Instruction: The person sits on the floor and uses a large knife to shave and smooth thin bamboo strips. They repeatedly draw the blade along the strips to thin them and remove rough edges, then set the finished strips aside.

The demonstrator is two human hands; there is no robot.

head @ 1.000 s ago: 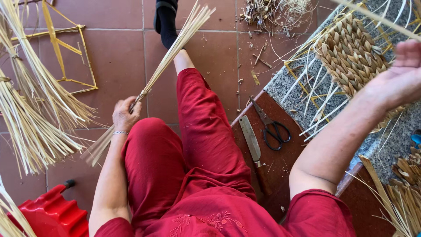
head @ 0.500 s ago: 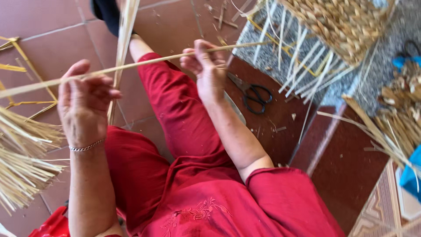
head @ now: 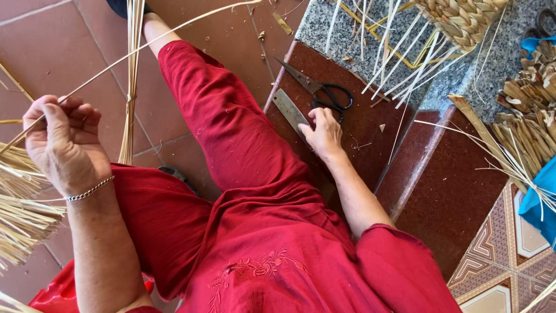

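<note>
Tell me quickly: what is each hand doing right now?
Left hand: closed on a long straw stalk.
Right hand: resting on the flat metal blade; grip cannot be told.

Bright, even daylight with soft faint shadows; sharp overall, slight wide-angle stretch toward the edges.

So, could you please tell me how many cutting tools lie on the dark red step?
2: black-handled scissors beside the granite edge, and a flat metal blade at the right hand's fingertips.

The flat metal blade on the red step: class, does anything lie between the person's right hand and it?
Nothing visible does. The right hand already rests at the near end of the flat metal blade. The black-handled scissors lie just beyond, beside the blade, not across it.
</note>
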